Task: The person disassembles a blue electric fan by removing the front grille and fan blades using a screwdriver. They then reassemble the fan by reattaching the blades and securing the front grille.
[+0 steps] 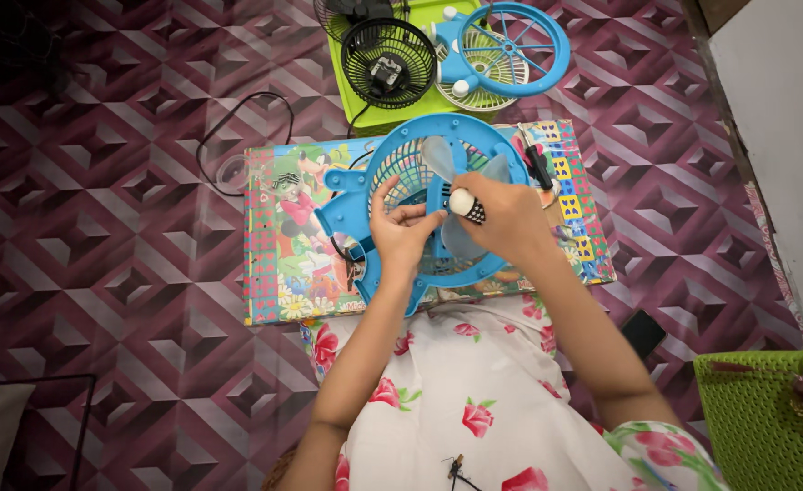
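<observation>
Fan (pixel 438 214), blue plastic, flat on a colourful cartoon-print board (pixel 283 264) over the lap, board resting on the patterned floor (pixel 129 227). Looks light, thin-walled; grille ribs and translucent blades (pixel 440 156) likely flexible and easy to snap. Best held by outer ring or side bracket, not blades. Left hand (pixel 400 227) on the hub area, fingers pinched at the centre, nothing else in its grip. Right hand (pixel 501 216) closed around a screwdriver (pixel 466 205) with white cap and black-patterned handle, tip at the hub. Handle probably grippy enough; smooth plastic ring may slide on the glossy board. Spare black fan grille (pixel 389 62) and blue guard (pixel 515 47) on a green tray (pixel 365 120) just beyond, well clear.
</observation>
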